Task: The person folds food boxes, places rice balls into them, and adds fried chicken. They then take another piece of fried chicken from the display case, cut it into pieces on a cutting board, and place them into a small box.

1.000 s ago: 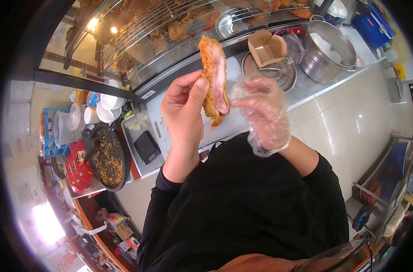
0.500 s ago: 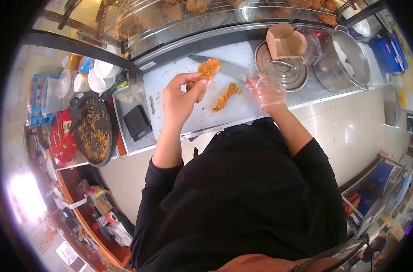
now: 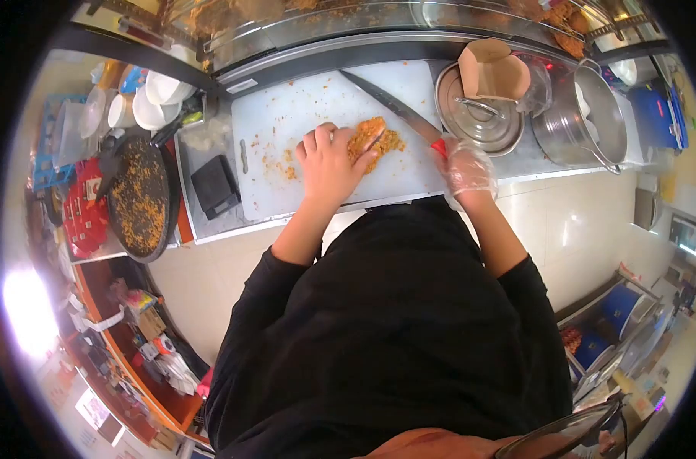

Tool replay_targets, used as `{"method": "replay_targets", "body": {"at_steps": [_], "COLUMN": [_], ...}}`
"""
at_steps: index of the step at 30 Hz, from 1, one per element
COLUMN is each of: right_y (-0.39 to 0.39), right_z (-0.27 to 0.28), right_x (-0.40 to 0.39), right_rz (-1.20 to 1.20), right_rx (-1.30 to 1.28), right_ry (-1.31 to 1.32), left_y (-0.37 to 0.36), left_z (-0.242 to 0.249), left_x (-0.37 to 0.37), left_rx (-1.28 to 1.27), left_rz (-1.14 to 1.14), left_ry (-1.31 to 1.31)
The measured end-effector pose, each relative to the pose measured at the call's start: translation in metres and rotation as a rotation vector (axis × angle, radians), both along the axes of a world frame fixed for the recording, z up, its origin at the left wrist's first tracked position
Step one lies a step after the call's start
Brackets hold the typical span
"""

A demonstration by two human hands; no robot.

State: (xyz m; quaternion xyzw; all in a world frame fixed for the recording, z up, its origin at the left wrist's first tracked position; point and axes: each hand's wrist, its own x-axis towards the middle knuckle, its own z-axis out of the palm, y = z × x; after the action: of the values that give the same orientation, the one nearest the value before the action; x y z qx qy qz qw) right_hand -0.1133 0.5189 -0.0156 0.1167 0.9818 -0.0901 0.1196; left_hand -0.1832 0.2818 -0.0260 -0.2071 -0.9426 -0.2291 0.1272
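My bare left hand [image 3: 329,164] is down on the white cutting board [image 3: 275,103], its thumb and fingers closed against the left side of the breaded fried chicken [image 3: 386,145]. The pieces lie close together, and a pale cut face shows between them. In a clear plastic glove, my right hand [image 3: 469,168] grips the red handle [image 3: 440,147] of a long knife [image 3: 390,103]. The blade slants away to the upper left over the board, apart from the chicken. Orange crumbs are scattered around my left hand.
Right of the board, an open cardboard box [image 3: 495,73] rests on a round metal lid [image 3: 470,126], beside a large steel pot [image 3: 581,115]. A black crumb-covered pan [image 3: 138,203] and white bowls [image 3: 155,111] are at left. A glass display case borders the back.
My left hand has lowered the raised chicken piece onto the board beside the other one. My right hand has shifted slightly right and down with the knife, whose blade now shows more fully.
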Motion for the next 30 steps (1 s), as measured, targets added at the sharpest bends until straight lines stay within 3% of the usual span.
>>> {"method": "replay_targets", "body": {"at_steps": [5, 9, 15, 27, 30], "right_y": [0.009, 0.009, 0.019, 0.017, 0.013], "right_z": [-0.014, -0.013, -0.017, -0.014, -0.01], "right_x": [0.026, 0.041, 0.049, 0.048, 0.047], "right_rz": [-0.156, -0.164, -0.186, -0.206, -0.257], "right_rx": [-0.186, -0.17, -0.193, -0.334, -0.392], "right_ry": [-0.027, 0.143, 0.175, 0.254, 0.227], "left_y": [-0.01, -0.003, -0.002, -0.006, -0.006], "left_z": [-0.017, -0.028, -0.045, -0.049, -0.045], "left_x": [0.033, 0.047, 0.056, 0.046, 0.041], "left_rx": [-0.09, 0.017, 0.108, 0.131, 0.126], "left_rz": [0.036, -0.024, -0.079, -0.031, 0.091], "left_ry": [-0.009, 0.144, 0.22, 0.203, 0.104]}}
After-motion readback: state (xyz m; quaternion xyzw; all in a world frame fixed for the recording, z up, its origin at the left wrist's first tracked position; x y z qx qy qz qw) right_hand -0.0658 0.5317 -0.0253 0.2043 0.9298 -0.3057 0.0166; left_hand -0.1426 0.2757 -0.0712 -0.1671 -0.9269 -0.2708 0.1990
